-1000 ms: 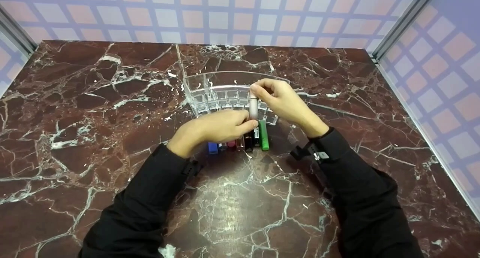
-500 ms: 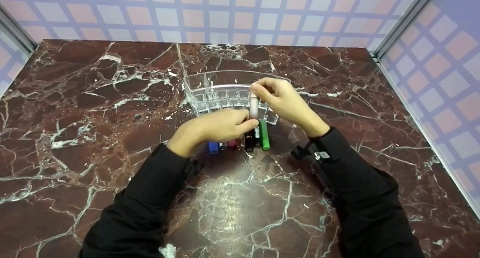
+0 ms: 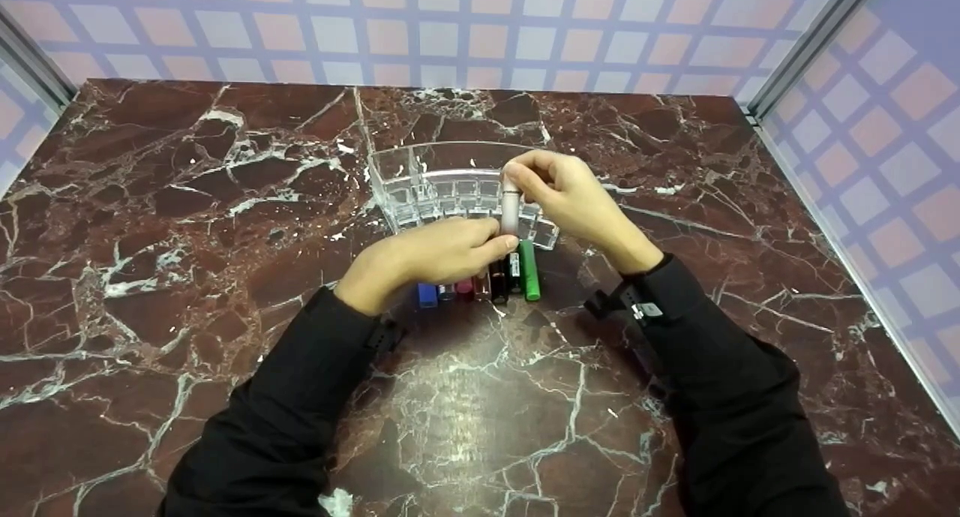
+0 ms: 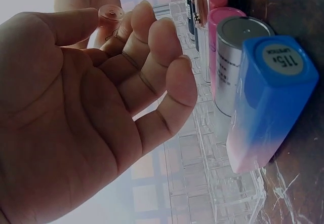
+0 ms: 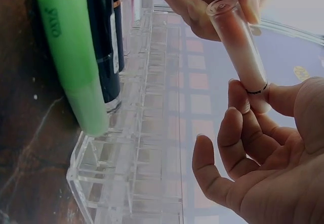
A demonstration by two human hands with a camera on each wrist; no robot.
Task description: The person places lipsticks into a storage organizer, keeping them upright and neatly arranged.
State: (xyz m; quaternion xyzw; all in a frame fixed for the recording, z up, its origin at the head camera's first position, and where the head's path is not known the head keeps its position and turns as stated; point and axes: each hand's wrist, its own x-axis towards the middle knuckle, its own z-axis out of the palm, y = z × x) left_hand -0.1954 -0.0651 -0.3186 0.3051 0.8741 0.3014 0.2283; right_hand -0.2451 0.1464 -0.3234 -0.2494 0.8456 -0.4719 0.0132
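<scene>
A slim pale pink lipstick tube [image 3: 510, 212] stands between my two hands over the row of cosmetics. My left hand [image 3: 439, 253] pinches its lower end between thumb and fingers. At its upper end, the thumb and fingertips of my right hand [image 3: 576, 198] pinch it. A dark ring line circles the tube beside the right fingertips, in the right wrist view. Under the left hand lie several lipsticks side by side, from a blue lipstick [image 4: 273, 97] at the left to a green tube [image 5: 73, 57] at the right; the left hand partly hides them.
Behind the hands a clear plastic organizer [image 3: 450, 173] with small compartments stands on the dark red marbled table [image 3: 225, 292]. Silver [image 4: 228, 62] and pink tubes [image 4: 215, 34] lie beside the blue lipstick. A tiled-pattern wall [image 3: 450, 37] closes the back.
My right hand has risen very slightly, and the tube's upper end has shifted a little up with it. The left hand has barely moved.
</scene>
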